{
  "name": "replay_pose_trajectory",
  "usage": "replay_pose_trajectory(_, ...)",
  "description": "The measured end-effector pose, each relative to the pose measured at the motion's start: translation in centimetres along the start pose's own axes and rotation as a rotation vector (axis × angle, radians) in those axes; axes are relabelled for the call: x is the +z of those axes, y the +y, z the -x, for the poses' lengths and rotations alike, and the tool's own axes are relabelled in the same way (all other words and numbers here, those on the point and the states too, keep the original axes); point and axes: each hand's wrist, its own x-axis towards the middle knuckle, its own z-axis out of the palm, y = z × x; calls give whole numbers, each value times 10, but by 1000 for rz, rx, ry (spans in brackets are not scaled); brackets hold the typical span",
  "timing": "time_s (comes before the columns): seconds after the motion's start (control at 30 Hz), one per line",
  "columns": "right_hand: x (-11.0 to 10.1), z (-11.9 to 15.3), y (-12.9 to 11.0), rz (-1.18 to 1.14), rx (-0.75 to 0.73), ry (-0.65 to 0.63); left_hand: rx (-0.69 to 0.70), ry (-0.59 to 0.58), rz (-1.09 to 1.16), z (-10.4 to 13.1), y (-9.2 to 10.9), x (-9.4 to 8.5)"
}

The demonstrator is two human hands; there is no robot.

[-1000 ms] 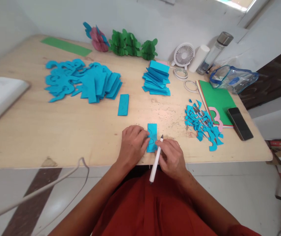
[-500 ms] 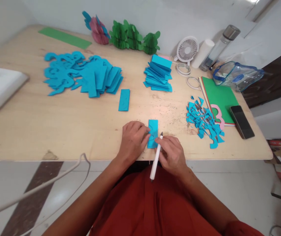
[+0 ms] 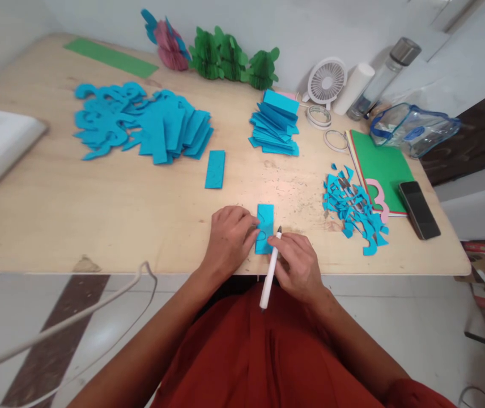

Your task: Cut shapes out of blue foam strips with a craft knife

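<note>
A small blue paper rectangle (image 3: 265, 218) with dark curved lines drawn on it lies near the table's front edge. At its left side my left hand (image 3: 232, 235) has its fingers bent, with thumb and fingertips closed on the paper's edge. My right hand (image 3: 297, 260) grips a white double-ended marker pen (image 3: 270, 277), and its thumb tip rests by the paper's lower right side. The pen's dark upper tip points away from me. Another blue rectangle (image 3: 215, 169) lies farther off to the left.
Cut blue curls (image 3: 104, 113) and stacked blue rectangles (image 3: 174, 130) lie left. Another blue stack (image 3: 274, 127) sits behind my hands. Blue scraps (image 3: 348, 201), a green sheet (image 3: 384, 164) and a phone (image 3: 420, 209) lie right. A fan (image 3: 326, 82) and a bottle (image 3: 381, 82) stand behind.
The whole view has shifted slightly. Both hands, the pen and the blue paper keep nearly the same positions relative to one another.
</note>
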Motion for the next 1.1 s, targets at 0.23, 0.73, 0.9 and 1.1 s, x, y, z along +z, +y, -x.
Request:
replay_pose_trajectory(0.23, 0, 0, 0, 3, 2, -15, -2, 18, 12, 0, -1, 2)
replay_pose_trajectory(0.73, 2, 1, 1, 58, -27, -47, -25, 12, 7, 1, -1, 4)
replay_pose_trajectory(0.9, 2, 1, 1, 79, -43, -56, -10, 24, -3, 3, -3, 3)
replay_pose_trajectory(1.1, 2, 1, 1, 71, -38, -61, 70, 100, 26, 9, -7, -9)
